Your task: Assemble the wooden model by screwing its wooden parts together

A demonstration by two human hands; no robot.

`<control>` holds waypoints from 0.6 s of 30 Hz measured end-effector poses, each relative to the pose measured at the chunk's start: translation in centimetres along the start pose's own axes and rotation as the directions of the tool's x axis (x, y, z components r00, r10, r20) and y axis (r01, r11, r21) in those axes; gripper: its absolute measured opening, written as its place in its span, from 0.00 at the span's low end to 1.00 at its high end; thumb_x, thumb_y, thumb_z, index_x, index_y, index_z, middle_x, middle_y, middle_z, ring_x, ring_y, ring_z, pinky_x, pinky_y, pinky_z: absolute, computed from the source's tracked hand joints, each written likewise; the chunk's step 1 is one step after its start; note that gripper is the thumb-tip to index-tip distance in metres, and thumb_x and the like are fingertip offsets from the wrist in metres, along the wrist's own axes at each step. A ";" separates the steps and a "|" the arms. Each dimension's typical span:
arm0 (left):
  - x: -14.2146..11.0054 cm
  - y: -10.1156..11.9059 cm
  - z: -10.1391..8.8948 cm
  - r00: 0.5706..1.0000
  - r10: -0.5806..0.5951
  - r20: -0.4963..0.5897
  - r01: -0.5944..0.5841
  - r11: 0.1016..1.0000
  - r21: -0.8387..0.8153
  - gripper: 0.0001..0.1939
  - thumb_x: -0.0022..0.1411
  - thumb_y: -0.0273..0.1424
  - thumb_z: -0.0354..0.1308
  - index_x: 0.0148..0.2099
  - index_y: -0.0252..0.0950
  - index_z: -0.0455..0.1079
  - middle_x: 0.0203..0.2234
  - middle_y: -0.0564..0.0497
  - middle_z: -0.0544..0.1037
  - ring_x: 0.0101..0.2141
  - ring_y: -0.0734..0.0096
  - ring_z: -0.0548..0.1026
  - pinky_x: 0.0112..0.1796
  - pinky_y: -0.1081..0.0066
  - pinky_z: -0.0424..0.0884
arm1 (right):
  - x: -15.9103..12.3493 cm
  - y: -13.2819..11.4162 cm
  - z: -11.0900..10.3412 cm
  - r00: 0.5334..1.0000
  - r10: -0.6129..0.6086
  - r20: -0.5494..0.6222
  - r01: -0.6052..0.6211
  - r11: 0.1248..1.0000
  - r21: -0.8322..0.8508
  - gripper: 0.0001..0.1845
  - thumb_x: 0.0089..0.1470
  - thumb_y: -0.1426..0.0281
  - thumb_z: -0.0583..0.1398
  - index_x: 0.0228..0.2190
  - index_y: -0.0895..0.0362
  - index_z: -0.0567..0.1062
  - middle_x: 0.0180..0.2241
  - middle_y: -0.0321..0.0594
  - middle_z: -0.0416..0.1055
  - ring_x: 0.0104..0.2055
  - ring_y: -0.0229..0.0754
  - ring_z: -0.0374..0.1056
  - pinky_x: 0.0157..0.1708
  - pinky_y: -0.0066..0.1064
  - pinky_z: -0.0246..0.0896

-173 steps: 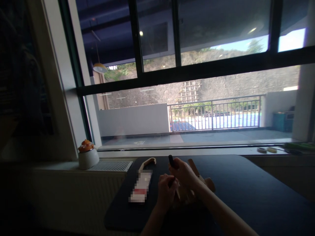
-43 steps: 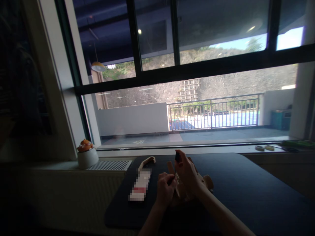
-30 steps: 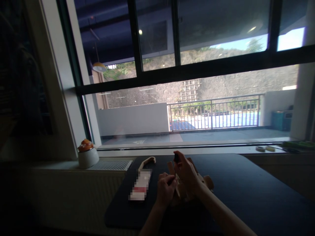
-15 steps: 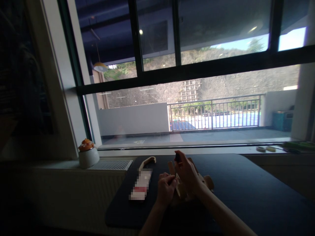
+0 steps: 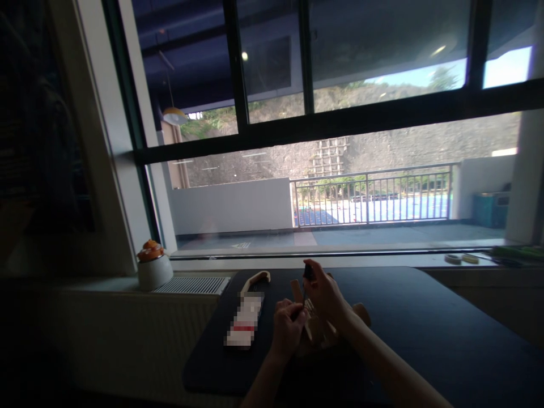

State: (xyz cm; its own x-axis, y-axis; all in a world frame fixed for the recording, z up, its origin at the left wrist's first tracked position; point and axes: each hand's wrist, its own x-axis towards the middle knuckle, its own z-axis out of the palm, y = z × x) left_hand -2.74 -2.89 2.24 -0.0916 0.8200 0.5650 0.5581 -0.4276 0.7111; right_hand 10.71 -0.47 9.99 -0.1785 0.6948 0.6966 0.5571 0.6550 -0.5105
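My right hand is closed around the black handle of a screwdriver, held nearly upright with its thin shaft pointing down. The shaft's lower end meets the fingertips of my left hand, which are pinched together; what they hold there is hidden. Beneath both hands lies an assembly of light wooden pieces, partly covered by my fingers and right forearm. A flat wooden strip sticks up from it behind the left fingertips. On its right side a rounded wooden piece shows past my wrist.
A phone with a blurred screen lies left on the dark table. Behind it rests a curved wooden piece. A white jar with an orange lid stands on the sill, and rolls of tape lie at the right by the window.
The right hand and the screwdriver handle have shifted very slightly, showing more of the shaft. My left hand stays pinched at the same spot. The view has moved a little.
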 end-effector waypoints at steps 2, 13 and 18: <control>0.1 -0.2 0.1 1.000 -0.010 -0.018 0.010 1.000 -0.015 0.09 0.57 0.32 0.56 0.33 0.37 0.78 0.28 0.48 0.74 0.37 0.62 0.69 0.41 0.66 0.65 | 0.5 0.3 -0.7 0.998 -0.021 0.052 0.023 0.999 -0.030 0.23 0.54 0.70 0.53 0.52 0.55 0.63 0.30 0.39 0.74 0.29 0.42 0.70 0.29 0.30 0.62; 0.7 0.8 -0.3 0.996 -0.064 0.060 0.061 0.997 0.051 0.11 0.57 0.32 0.55 0.32 0.38 0.79 0.28 0.47 0.74 0.37 0.62 0.69 0.41 0.67 0.64 | 5.5 -2.9 -5.7 0.887 -0.086 0.454 0.219 0.944 -0.249 0.13 0.48 0.73 0.59 0.39 0.56 0.74 0.26 0.37 0.73 0.27 0.39 0.67 0.27 0.28 0.55; 0.5 0.9 -0.2 0.997 -0.055 0.062 0.049 0.994 0.093 0.11 0.58 0.33 0.55 0.31 0.40 0.79 0.26 0.48 0.73 0.37 0.62 0.68 0.40 0.67 0.63 | 7.0 -4.6 -6.1 0.770 -0.054 0.635 0.319 0.896 -0.310 0.08 0.53 0.66 0.61 0.34 0.58 0.75 0.29 0.35 0.72 0.30 0.37 0.68 0.32 0.32 0.63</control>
State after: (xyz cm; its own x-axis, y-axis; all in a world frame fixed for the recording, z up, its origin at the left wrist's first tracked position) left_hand -2.40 -2.92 3.25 -0.0711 0.8641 0.4982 0.6271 -0.3497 0.6960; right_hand 11.85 -0.45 20.34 -0.6831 0.6883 0.2441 0.6935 0.7161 -0.0786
